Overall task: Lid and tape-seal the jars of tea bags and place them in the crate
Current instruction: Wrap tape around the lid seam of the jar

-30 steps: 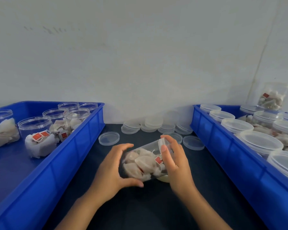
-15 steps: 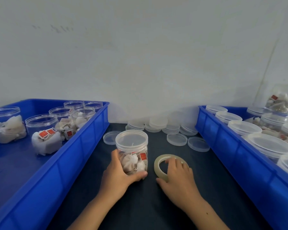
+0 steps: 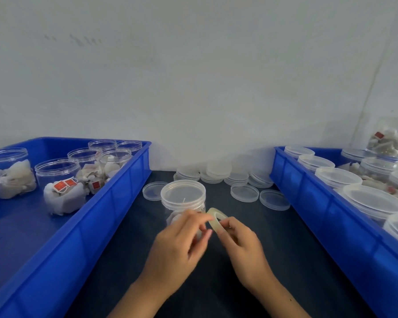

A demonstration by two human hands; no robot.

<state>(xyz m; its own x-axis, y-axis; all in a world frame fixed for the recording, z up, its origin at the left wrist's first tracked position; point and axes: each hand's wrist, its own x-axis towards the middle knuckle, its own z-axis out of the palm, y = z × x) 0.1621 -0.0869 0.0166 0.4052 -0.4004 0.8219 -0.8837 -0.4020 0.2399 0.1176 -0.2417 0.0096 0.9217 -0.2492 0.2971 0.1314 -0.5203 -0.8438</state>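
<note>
Head view shows the right hand point(image 3: 244, 246) gripping a roll of clear tape point(image 3: 216, 218) just above the dark table point(image 3: 274, 237). Fingers of the left hand point(image 3: 179, 244) pinch at the roll's left edge. Just behind them a lidded jar of tea bags point(image 3: 183, 198) stands upright between the two blue crates, left crate point(image 3: 97, 216) and right crate point(image 3: 331, 221).

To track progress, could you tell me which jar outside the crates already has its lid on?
The jar on the dark table, just behind the hands.
</note>
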